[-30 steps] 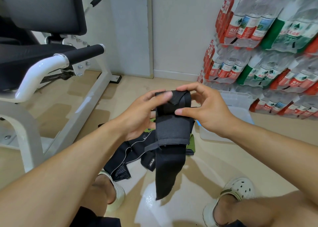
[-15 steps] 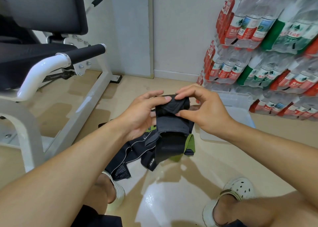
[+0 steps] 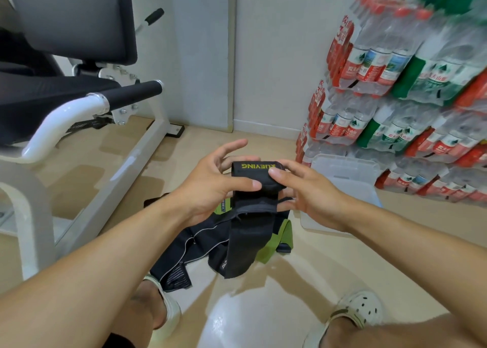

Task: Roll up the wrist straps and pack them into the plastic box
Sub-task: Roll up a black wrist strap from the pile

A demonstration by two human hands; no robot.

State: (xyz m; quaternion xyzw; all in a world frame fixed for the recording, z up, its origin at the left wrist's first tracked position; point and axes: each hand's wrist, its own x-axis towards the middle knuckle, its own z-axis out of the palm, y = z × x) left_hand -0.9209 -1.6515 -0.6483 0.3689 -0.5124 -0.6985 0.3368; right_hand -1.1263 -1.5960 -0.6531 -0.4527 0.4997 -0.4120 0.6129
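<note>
We hold the black wrist strap (image 3: 254, 181) up in front of us, above the floor, with its top end already wound into a short roll that shows yellow lettering, and the loose tail (image 3: 241, 245) hanging down from the roll toward the pile below. It looks like soft, light woven fabric, limp enough to drape and with enough grip in the weave that it should not slide, though a roll like this will likely spring loose if we let go. The best hold seems to be at the two ends of the roll, turning it with thumbs on top while the tail feeds in flat. Our left hand (image 3: 210, 187) has its thumb pressed along the front of the roll and the lower fingers behind it, while the index finger sticks out straight and free. Our right hand (image 3: 305, 192) pinches the other end, thumb on top and fingers curled under. Under the tail, more straps (image 3: 189, 252) lie heaped on the floor (image 3: 316, 268), black with pale trim and a green one (image 3: 283, 235) beside them. Just beyond our right hand sits the clear plastic box (image 3: 347, 173), open on the floor, near the stacked packs of bottled water (image 3: 395, 97). A white exercise bench (image 3: 79, 110) stands to the left.
</note>
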